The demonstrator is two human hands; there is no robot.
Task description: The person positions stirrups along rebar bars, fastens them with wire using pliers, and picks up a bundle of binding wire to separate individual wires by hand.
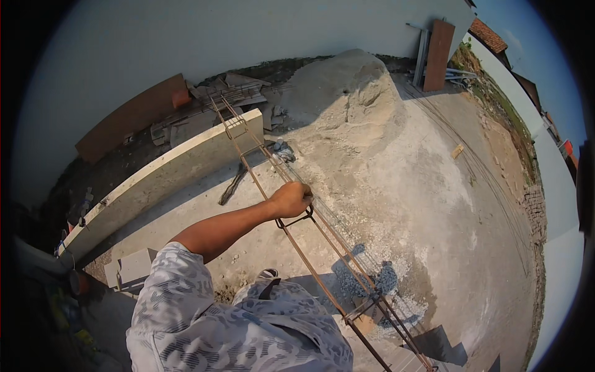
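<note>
My left hand (292, 200) is closed on a long steel rebar cage (320, 228), near one of its square stirrups. The cage has rust-brown parallel bars tied with dark stirrups and runs diagonally, from the low wall's far end down to the lower right edge of the view. Its upper part lies across the top of the low pale concrete wall (158, 172), and its tip sticks out beyond it. Below the cage lies grey gravel (388, 277) on the concrete floor. My right hand is out of view.
A big sand heap (348, 93) rises against the white boundary wall. A brown board (438, 56) and metal profiles lean at the back right. Thin steel rods (469, 153) and a small wood block (457, 151) lie on the floor. Grey blocks (135, 266) stand at lower left.
</note>
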